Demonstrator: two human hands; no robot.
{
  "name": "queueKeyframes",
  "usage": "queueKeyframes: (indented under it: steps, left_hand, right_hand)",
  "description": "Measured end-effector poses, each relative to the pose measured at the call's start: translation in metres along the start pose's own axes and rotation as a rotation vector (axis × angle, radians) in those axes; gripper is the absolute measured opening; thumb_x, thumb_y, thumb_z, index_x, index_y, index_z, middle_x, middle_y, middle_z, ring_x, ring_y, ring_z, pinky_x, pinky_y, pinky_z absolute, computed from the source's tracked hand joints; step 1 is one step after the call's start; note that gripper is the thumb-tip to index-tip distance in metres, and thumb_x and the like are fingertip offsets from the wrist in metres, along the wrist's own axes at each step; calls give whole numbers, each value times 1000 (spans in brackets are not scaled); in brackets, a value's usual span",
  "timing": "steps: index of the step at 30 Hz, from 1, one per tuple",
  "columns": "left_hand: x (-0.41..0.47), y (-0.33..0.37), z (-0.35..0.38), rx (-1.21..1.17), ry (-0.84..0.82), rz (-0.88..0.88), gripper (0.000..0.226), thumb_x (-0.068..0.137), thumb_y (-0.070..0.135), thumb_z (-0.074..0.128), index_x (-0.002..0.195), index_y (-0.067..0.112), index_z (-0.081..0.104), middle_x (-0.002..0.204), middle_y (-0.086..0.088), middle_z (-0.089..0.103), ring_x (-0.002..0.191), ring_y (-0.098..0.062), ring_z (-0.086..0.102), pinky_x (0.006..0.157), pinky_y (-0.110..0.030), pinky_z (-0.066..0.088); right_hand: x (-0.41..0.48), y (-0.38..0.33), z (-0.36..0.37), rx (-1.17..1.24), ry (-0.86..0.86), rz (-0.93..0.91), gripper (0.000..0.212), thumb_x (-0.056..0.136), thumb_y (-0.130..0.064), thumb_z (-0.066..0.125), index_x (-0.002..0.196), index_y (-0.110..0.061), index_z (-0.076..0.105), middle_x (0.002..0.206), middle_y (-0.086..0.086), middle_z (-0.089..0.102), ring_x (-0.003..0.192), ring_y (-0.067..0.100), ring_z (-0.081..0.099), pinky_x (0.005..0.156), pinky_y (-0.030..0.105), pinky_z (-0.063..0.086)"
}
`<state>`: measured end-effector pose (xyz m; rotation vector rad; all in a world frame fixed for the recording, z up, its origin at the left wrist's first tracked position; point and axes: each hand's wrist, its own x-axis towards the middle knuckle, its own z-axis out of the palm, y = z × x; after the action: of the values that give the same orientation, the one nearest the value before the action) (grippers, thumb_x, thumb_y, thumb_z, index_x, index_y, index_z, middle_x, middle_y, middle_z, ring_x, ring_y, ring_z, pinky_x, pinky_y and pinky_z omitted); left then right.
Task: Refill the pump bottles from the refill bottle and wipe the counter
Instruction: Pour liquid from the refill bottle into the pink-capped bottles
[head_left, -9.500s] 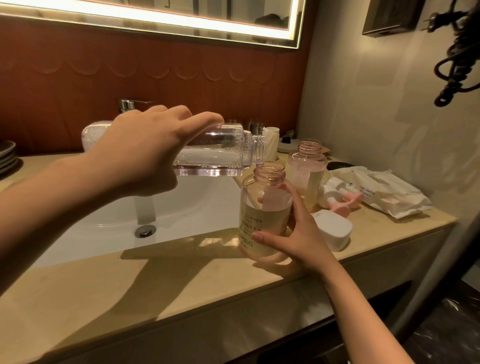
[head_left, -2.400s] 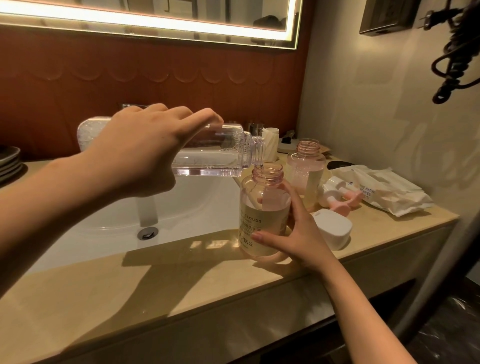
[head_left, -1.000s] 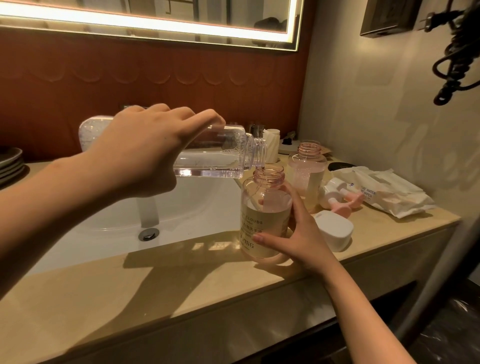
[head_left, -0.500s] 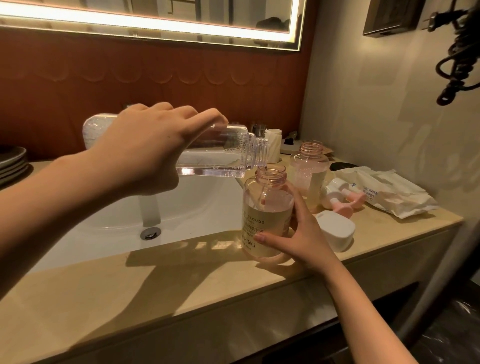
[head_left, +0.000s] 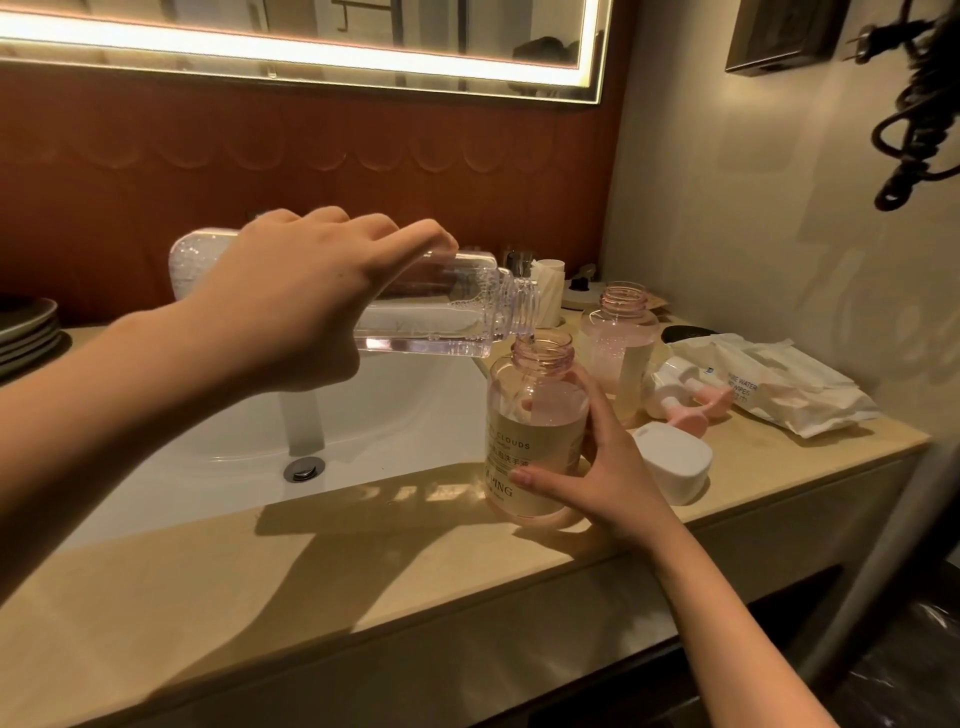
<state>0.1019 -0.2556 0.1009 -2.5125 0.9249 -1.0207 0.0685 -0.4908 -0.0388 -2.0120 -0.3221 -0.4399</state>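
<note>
My left hand (head_left: 291, 306) grips the clear refill bottle (head_left: 441, 317) from above and holds it almost level over the sink, its mouth over the open neck of a pink pump bottle (head_left: 535, 431). A thin stream runs from it into that bottle. My right hand (head_left: 602, 473) holds the pump bottle's lower right side as it stands on the counter (head_left: 363, 571). A second open pink pump bottle (head_left: 621, 343) stands just behind. Two pink pump heads (head_left: 685, 400) lie to the right. A pack of wet wipes (head_left: 779, 384) lies beyond them.
The white sink basin (head_left: 363, 415) with its drain (head_left: 301, 467) lies under the refill bottle. A white cap (head_left: 672, 460) sits right of the held bottle. Stacked plates (head_left: 26, 327) stand at far left. A coiled black cord (head_left: 919, 104) hangs on the right wall.
Both hands have kept their hold and position. The liquid level in the pump bottle has risen and the refill bottle holds less.
</note>
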Motion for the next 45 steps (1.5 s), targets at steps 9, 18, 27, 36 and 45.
queueKeyframes:
  steps: [9,18,27,36,45]
  left_hand:
    - [0,0,-1,5,-11,-1,96,59,11,79,138,32,28,109,-5,62,80,-23,54,57,-29,42]
    - [0,-2,0,2,11,17,97,55,11,81,137,30,32,109,-7,62,79,-25,55,58,-30,43]
    - [-1,-3,2,-14,32,28,98,54,6,80,136,29,32,110,-8,62,80,-26,55,59,-31,43]
    - [-1,-2,1,-23,45,38,97,54,9,82,135,30,34,112,-8,62,84,-28,57,62,-37,50]
    - [-1,-3,2,-23,66,50,97,53,9,82,136,28,36,112,-9,62,84,-29,57,63,-37,50]
  right_hand:
    - [1,4,0,-23,6,-7,97,49,-58,79,124,-61,17,124,-42,30,115,-16,36,94,9,38]
    - [1,5,0,-12,1,-1,92,54,-51,81,122,-60,19,122,-42,30,112,-22,34,91,5,37]
    - [0,1,-1,5,-5,12,89,53,-50,79,122,-56,22,121,-42,29,116,-9,38,91,6,36]
    - [0,3,0,4,4,14,95,47,-62,77,124,-58,22,126,-37,34,118,-8,41,94,12,42]
    - [0,3,0,0,5,19,94,46,-64,74,123,-60,21,124,-40,33,116,-12,40,96,14,41]
